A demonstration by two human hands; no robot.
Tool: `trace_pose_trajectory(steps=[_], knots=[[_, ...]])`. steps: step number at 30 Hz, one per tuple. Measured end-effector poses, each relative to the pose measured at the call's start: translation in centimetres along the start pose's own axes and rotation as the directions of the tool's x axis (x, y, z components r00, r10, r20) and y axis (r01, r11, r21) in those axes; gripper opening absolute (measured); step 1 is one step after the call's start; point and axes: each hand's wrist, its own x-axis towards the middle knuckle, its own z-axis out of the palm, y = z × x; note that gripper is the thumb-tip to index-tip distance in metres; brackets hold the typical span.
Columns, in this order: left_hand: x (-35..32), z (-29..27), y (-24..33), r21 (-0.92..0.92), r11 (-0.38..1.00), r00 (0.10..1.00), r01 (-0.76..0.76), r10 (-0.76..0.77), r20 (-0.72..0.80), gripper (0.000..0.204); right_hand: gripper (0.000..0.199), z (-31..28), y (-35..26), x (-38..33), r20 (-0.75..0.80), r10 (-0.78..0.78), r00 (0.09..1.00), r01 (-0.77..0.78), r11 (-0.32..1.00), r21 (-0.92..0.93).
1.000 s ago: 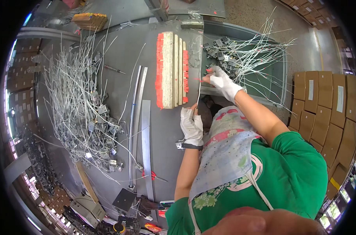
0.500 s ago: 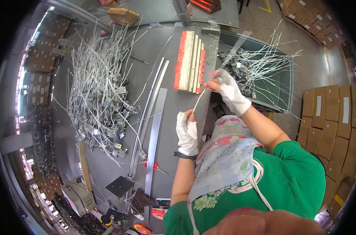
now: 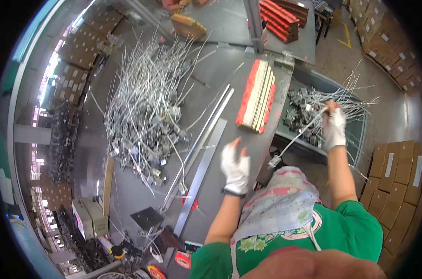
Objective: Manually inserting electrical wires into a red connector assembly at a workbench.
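Observation:
My right hand (image 3: 334, 128), in a white fingerless glove, is closed on a white cable (image 3: 300, 135) above the grey bin at the table's right side. A small metallic connector (image 3: 275, 161) hangs from the cable's lower end, near the apron. My left hand (image 3: 235, 168), gloved the same way, is held over the table's near edge with thumb and forefinger apart and nothing between them. Beyond it lies a cream block of strips (image 3: 256, 95) with red tabs along both long sides. The grey bin (image 3: 359, 139) holds a tangle of cables with connectors (image 3: 308, 100).
A big heap of white cables with connectors (image 3: 146, 102) covers the table's left part. Metal rails (image 3: 204, 169), red-handled scissors (image 3: 195, 202) and a black plate (image 3: 147, 218) lie nearer. Cardboard boxes (image 3: 392, 172) are stacked at right. Another person's arm (image 3: 173, 4) shows at the far edge.
My hands have come apart. The right has swung right with the cable to above the bin, and the left has let go of it. The whole view has shifted too.

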Motion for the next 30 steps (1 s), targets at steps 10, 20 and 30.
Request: trace_pose_trajectory(steps=[10, 20, 30], knots=[[-3.4, -9.9, -17.1, 0.062, 0.67, 0.639, 0.74, -0.67, -0.377, 0.023, 0.014, -7.2, 6.0, 1.5, -0.217, 0.408, 0.887, -0.349, 0.899, 0.266], [-5.1, -10.8, -15.3, 0.439, 0.84, 0.938, 0.319, -0.347, -0.017, 0.012, 0.034, 17.4, -1.4, -15.7, 0.944, 0.058, 0.324, -0.221, 0.975, 0.016], [-8.1, -13.3, -5.3, 0.031, 0.989, 0.988, 0.144, -0.146, 0.058, 0.01, 0.051, 21.6, -7.3, -21.7, 0.933, 0.312, 0.177, -0.577, 0.801, -0.158]])
